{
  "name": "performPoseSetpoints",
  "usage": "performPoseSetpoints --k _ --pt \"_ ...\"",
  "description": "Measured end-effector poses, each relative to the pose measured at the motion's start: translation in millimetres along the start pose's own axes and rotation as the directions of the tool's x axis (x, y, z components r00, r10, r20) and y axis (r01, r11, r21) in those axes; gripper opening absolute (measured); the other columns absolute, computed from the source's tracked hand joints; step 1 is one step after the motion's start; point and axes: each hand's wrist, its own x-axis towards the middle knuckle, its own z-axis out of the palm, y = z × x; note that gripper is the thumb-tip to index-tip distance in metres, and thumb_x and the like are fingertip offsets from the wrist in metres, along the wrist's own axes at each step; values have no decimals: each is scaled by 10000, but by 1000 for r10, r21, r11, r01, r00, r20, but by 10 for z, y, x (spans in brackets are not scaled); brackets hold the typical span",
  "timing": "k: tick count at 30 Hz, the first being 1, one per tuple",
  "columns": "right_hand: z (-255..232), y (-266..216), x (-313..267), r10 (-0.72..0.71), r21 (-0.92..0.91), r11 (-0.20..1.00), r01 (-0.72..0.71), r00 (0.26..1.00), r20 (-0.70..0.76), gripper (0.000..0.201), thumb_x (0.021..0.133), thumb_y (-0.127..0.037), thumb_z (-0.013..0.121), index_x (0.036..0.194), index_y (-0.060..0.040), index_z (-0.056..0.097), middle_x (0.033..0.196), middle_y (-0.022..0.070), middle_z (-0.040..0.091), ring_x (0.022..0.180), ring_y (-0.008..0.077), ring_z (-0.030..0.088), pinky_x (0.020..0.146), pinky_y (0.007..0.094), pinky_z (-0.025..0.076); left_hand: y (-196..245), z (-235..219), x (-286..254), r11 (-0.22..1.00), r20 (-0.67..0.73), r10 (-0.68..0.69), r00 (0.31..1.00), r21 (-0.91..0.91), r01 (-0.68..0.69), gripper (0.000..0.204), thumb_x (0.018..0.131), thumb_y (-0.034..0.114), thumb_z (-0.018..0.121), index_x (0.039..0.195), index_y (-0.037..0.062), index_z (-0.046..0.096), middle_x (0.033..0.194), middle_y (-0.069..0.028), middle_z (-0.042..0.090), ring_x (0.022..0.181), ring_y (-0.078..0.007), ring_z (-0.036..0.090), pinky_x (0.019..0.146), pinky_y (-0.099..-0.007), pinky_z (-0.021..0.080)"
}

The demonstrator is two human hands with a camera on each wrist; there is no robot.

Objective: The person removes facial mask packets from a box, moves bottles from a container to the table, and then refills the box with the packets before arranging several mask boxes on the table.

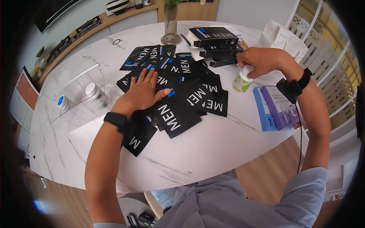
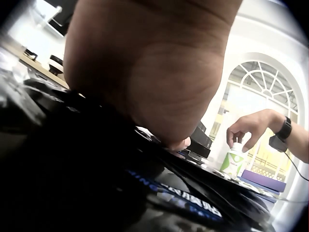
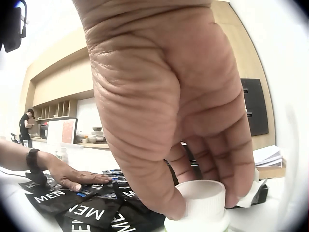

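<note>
My left hand (image 1: 141, 92) lies flat, fingers spread, on a heap of black sachets (image 1: 173, 117) printed with MEN. To the right, my right hand (image 1: 262, 62) pinches the white cap of a green-and-white bottle (image 1: 242, 80) between thumb and fingers. The right wrist view shows the white cap (image 3: 200, 191) close up, with the thumb on one side and fingers on the other. That bottle stands upright on the marble-patterned table, beside the sachets. Black MEN boxes (image 1: 215, 38) are stacked just behind it.
A clear acrylic rack (image 1: 78, 97) stands at the left with a white bottle (image 1: 91, 90) and a small blue-capped bottle (image 1: 63, 102). Purple (image 1: 277, 104) and blue boxes (image 1: 262, 114) lie at the right. A glass vase (image 1: 170, 26) and white paper bag (image 1: 279, 40) stand behind.
</note>
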Motion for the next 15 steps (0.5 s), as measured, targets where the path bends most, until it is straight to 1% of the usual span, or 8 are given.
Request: performPoseSetpoints --k 3,5,6,9,11,12,14,15 --pt "-27 -45 -100 82 -7 997 -81 995 56 373 716 -147 788 1015 -6 615 976 140 675 917 340 670 796 411 528 65 -34 107 999 27 -46 999 6 46 971 996 714 396 1542 -86 332 1652 -247 270 1560 -411 173 1219 -605 208" --pt "-60 -80 -145 130 -34 991 -127 985 109 376 715 -152 793 1012 -7 615 989 140 676 922 341 671 799 409 530 72 -70 99 998 3 -50 999 -30 50 940 999 694 418 1547 -65 339 1652 -229 284 1558 -404 185 1223 -595 210" --pt "-43 -52 -135 124 -41 992 -120 987 103 382 713 -151 796 1019 -6 618 991 142 677 924 341 673 801 409 532 69 -92 83 997 -10 -54 999 -47 53 924 1001 685 429 1549 -55 343 1652 -220 290 1558 -400 191 1225 -590 211" --pt "-7 -11 -90 132 -86 989 -122 985 114 408 715 -158 809 1047 -3 628 1001 146 680 931 345 676 805 411 537 30 -127 -55 999 -117 -38 992 -38 34 819 1012 616 483 1522 -21 415 1639 -197 329 1547 -393 227 1222 -584 225" --pt "-87 -115 -50 175 -159 976 -151 972 154 436 726 -177 824 1075 2 635 1009 149 683 937 349 678 811 412 539 43 -218 -172 999 -207 37 978 12 -35 733 1020 558 513 1481 -10 478 1617 -196 368 1536 -396 251 1217 -563 248" --pt "-92 -121 17 96 -173 981 -83 993 68 425 747 -181 818 1085 4 638 1012 153 684 940 351 679 812 415 540 58 -271 -227 997 -251 74 965 39 -67 690 1024 529 529 1460 -5 509 1606 -195 387 1531 -397 264 1215 -553 259" --pt "-132 -174 196 -79 -220 974 56 992 -97 406 790 -189 804 1104 10 644 1018 162 687 945 356 680 813 422 540 112 -402 -310 982 -260 142 955 -81 -169 616 1025 471 560 1419 -3 552 1570 -203 434 1518 -403 290 1204 -531 285" --pt "-205 -272 291 -126 -176 979 101 982 -137 373 817 -184 781 1106 8 646 1016 168 687 947 360 682 816 428 540 133 -431 -334 966 -271 174 947 -138 -217 579 1026 441 576 1399 -1 573 1552 -207 457 1511 -406 302 1198 -520 297"
